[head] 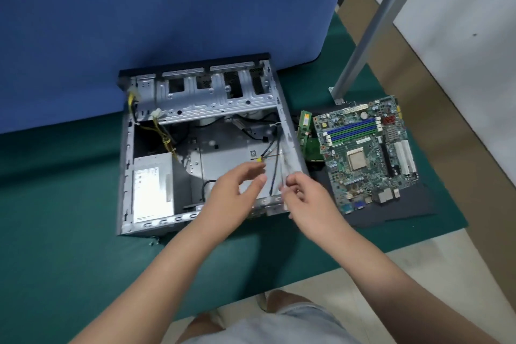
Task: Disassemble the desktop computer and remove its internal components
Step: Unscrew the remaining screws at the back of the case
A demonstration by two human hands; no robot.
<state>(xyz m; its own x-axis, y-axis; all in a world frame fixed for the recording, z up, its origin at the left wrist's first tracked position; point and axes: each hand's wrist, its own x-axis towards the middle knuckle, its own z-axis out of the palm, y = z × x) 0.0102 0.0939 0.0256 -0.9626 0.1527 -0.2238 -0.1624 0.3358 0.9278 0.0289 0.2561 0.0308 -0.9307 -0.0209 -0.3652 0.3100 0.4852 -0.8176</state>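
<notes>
Untangling loose front-panel wires (275, 159) is the step in hand, at centre frame inside the case (212, 148). A yellow-tipped lead is pinched by the left hand (237, 190), thin wires by the right hand (304, 195). Next, gentle freeing is likely needed.

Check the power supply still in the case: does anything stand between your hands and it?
Nothing solid. The power supply lies uncovered in the case's near-left corner, left of the left hand. Its yellow cables run toward the drive bay.
</notes>
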